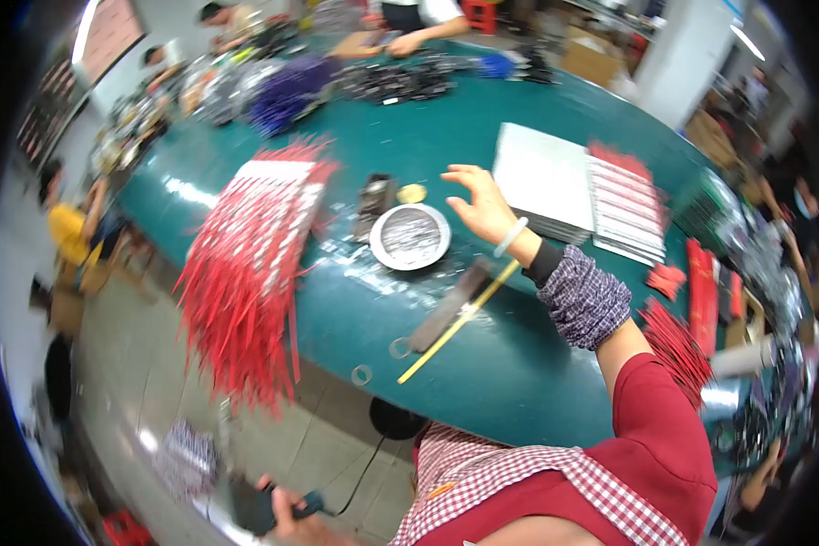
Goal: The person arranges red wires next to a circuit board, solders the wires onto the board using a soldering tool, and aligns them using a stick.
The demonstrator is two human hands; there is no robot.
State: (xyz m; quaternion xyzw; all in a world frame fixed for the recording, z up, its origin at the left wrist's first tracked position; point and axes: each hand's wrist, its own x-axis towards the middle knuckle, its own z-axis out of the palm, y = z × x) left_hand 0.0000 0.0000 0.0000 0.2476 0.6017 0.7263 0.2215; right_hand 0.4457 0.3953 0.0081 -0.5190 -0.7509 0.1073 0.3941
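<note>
The right hand (482, 207), fingers spread and holding nothing, hovers just right of a round silver tin (410, 237) on the green table (482, 364). The left hand (287, 511) grips a dark tool (255, 506) near the floor.

Assembly workshop: green worktable (519, 364), heaped red strips (246, 273), seated workers (409, 23).

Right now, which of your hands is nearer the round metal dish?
Right. The right hand hovers open just right of the round metal dish; the left hand is far below the table, holding a dark tool.

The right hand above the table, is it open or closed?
Open: the right hand has fingers spread and holds nothing.
</note>
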